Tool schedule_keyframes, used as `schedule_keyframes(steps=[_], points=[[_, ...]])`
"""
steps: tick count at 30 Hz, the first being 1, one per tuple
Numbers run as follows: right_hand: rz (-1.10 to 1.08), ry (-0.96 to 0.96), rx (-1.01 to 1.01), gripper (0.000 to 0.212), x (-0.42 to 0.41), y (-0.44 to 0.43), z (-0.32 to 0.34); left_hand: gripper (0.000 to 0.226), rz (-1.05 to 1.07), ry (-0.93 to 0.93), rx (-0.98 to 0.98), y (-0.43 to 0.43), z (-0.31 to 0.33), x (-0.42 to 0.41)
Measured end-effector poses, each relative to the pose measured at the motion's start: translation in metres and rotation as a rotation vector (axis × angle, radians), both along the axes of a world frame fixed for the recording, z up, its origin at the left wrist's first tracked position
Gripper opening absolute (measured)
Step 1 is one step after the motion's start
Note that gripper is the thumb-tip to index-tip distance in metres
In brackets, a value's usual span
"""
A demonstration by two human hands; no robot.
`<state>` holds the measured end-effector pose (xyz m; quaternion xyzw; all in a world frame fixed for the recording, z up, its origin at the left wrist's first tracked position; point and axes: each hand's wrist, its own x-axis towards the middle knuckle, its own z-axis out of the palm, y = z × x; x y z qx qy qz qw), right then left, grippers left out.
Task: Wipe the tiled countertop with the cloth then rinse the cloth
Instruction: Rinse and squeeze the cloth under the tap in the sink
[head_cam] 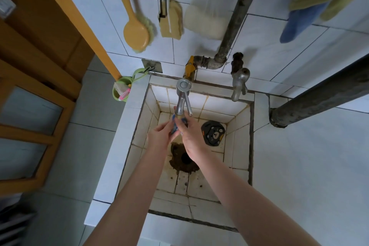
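rinsing step: the person holds the cloth bunched between both hands right under the spout of the tap, inside the tiled sink.
cloth position: just below the tap's spout and above the drain hole, nearly hidden by the hands; only small blue patches show.
left hand: the left hand sits just left of and below the tap, its fingers curled round the cloth's near side.
right hand: the right hand sits just right of and below the tap, its back toward the camera and its fingers folded over the top of the cloth; the thumb is hidden.
water: it cannot be told whether the tap is running.
handling: judged to be a small, soft, limp rag, light when dry, heavier and slicker once soaked; it is not fragile, so firm squeezing and wringing should suit it.
where to hold: probably best gripped as a wad with one hand at each end, so it can be twisted under the tap without slipping toward the drain hole.
task progress: wiping of the countertop, right of the tap, seems done; rinsing is the step in hand.
nearby: a bear-faced drain cover lies on the sink floor, below and right of the tap.
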<state>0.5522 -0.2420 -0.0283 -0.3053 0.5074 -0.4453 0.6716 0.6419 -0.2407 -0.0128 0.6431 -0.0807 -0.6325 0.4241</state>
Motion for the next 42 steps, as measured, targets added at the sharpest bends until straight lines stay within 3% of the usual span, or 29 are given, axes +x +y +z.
schedule_keyframes(steps=[8,12,16,17,18,21,23,28,31,35,42], points=[[-0.114,0.257,0.263,0.026,0.008,-0.023,-0.003,0.014,-0.092,-0.069,-0.009,0.002,0.003,-0.007],[-0.015,0.275,0.123,0.021,0.005,-0.015,-0.005,0.019,0.017,-0.010,-0.020,0.001,0.002,-0.003],[0.123,0.035,0.062,0.082,0.006,-0.003,-0.010,0.029,0.067,0.071,-0.011,0.000,-0.001,-0.003],[0.139,0.009,0.079,0.088,0.004,-0.004,-0.012,0.030,0.055,0.078,0.001,0.002,-0.002,-0.005],[0.154,-0.005,0.077,0.085,0.001,-0.003,-0.011,0.029,0.037,0.074,0.006,0.003,-0.003,-0.006],[0.108,0.006,0.037,0.035,0.000,-0.004,-0.003,0.027,-0.042,-0.013,-0.008,0.003,-0.006,-0.007],[0.002,0.082,0.077,0.023,0.001,-0.008,-0.002,0.029,-0.065,0.003,-0.024,0.001,-0.005,-0.006],[-0.172,0.147,0.349,0.022,0.006,-0.025,-0.010,0.021,-0.057,0.119,-0.001,0.004,0.001,-0.006],[-0.157,0.072,0.261,0.020,0.006,-0.018,-0.009,0.021,0.046,0.087,0.026,0.003,0.002,-0.003],[0.068,0.136,0.086,0.040,0.007,-0.003,-0.015,0.025,0.023,0.021,-0.046,-0.001,-0.001,0.000],[-0.072,0.449,0.017,0.018,0.000,-0.011,-0.010,0.009,-0.123,-0.162,-0.124,0.004,-0.004,-0.005]])
